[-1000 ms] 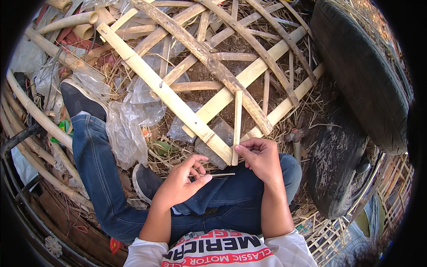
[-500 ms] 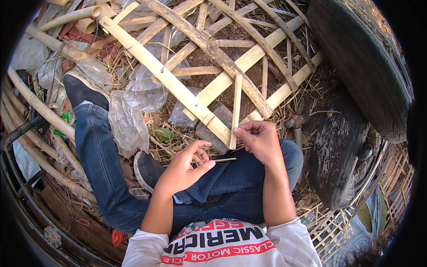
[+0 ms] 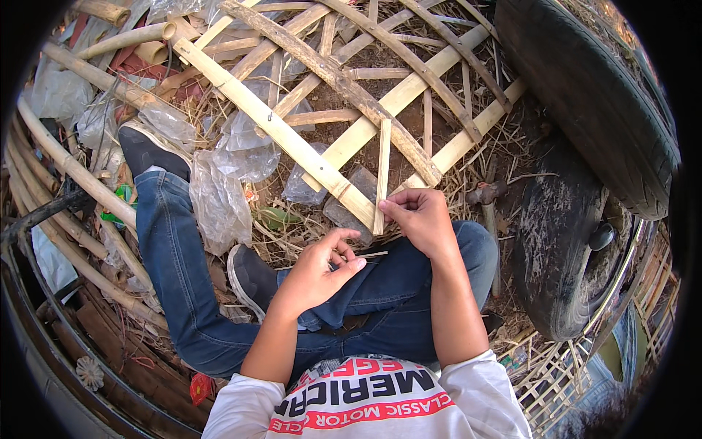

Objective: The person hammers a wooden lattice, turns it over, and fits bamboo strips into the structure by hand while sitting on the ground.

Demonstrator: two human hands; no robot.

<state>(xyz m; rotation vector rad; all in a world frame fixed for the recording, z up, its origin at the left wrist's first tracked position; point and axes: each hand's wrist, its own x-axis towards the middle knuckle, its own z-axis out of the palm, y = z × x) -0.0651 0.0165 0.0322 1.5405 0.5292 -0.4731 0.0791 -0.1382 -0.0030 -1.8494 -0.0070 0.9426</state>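
Note:
My right hand pinches a short, narrow bamboo strip near its lower end, thumb against the edge. The strip stands across the corner of a bamboo lattice frame, its top end against a knobbly crosspiece. Its lower end meets the tip of a pale flat slat. To the left, my left hand hovers over my lap, fingers loosely bent and apart, thumb clear of the forefinger. A thin sliver passes behind its fingers; it seems to rest on my jeans.
A stone block sits under the frame's corner. A hammer lies right of my right hand. Old tires stand at the right. Bamboo poles, plastic sheeting and dry straw cover the left side.
My left hand has shifted slightly right and up, toward the strip's lower end. My right hand keeps its pinch on the strip. The whole view has shifted a little.

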